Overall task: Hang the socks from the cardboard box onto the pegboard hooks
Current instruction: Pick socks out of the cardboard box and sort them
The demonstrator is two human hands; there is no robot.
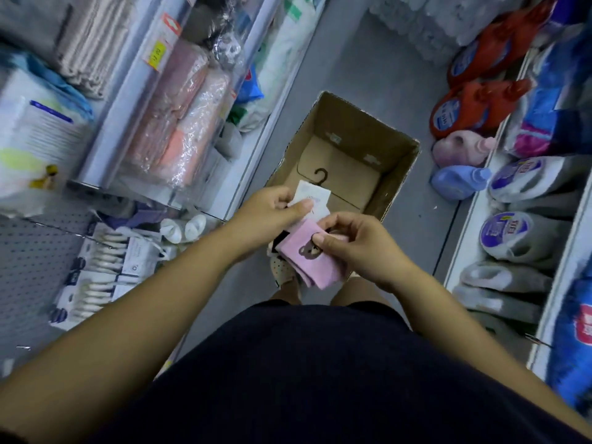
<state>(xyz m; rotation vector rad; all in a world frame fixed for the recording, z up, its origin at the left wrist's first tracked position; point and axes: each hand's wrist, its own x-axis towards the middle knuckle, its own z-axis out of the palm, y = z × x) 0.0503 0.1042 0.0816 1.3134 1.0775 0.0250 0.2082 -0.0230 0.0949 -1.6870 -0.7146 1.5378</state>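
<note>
head view: pink socks (309, 262) held in both hands, at the near edge of the cardboard box (402, 174) on the floor

the left hand (272, 216) pinches the white header card (313, 196) - its black hook (321, 176) sticks out past the fingers; the right hand (362, 248) pinches the pink fabric, which lies between both grips and trails below them. the pegboard (35, 251) is at the left.

Head-worn camera looks steeply down onto the nearby cardboard box (355, 121).
</note>
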